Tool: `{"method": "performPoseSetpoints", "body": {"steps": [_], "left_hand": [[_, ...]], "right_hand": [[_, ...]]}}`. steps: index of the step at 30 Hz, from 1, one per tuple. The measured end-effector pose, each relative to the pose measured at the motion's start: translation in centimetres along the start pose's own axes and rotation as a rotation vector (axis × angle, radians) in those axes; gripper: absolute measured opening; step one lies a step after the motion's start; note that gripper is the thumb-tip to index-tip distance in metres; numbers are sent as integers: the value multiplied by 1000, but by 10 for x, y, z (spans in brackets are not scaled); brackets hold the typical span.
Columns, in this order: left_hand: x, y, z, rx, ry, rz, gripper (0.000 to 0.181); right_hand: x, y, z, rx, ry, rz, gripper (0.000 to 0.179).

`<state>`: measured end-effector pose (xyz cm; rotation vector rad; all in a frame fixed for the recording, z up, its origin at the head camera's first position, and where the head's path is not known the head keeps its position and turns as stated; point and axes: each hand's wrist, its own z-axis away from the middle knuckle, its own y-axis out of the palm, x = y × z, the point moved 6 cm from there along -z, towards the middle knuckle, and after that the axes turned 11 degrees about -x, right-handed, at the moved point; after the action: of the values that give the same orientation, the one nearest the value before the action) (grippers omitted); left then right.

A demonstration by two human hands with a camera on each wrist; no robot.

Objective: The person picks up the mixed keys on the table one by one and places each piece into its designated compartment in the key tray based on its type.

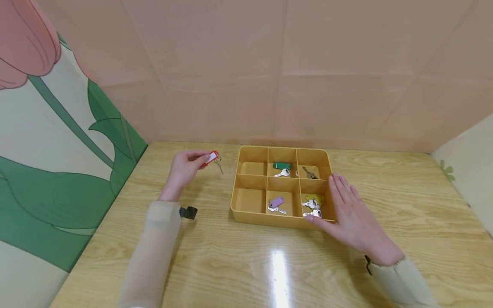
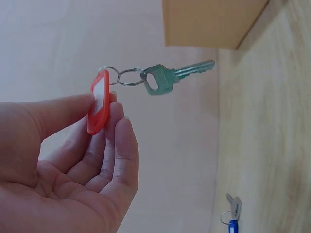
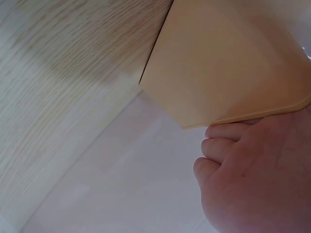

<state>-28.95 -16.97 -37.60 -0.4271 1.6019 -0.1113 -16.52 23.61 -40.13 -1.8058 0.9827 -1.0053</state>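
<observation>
My left hand [image 1: 186, 172] pinches a red key tag [image 1: 211, 158] between thumb and fingertips, left of the yellow organizer box [image 1: 252, 217]. From the tag, a key [image 2: 163, 79] hangs on linked metal rings, above the table. My right hand [image 1: 352, 216] rests along the box's right rim with straight fingers, its thumb at the front right corner. Inside the box, a green tag [image 1: 282, 165] with a key lies in the back middle compartment and a purple tag [image 1: 276, 202] with a key in the front middle one. Keys and a yellow tag [image 1: 319, 199] fill the front right.
A dark key [image 1: 309, 173] lies in the back right compartment. In the left wrist view, a blue key tag [image 2: 233, 226] with a key lies on the wooden table [image 1: 215, 261]. A pinkish wall covering [image 1: 231, 85] rises behind the table, and a flower-painted panel [image 1: 50, 196] stands at left.
</observation>
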Motion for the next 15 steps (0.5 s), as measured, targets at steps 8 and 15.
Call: {"method": "performPoseSetpoints", "body": {"steps": [8,15], "left_hand": [[-11,1,1,12,18,-33,28],[-19,4,2,17,43,-27,26]], "right_hand": [[-1,0,0,2,2,7,113],[0,0,0,6,3,11,113]]}}
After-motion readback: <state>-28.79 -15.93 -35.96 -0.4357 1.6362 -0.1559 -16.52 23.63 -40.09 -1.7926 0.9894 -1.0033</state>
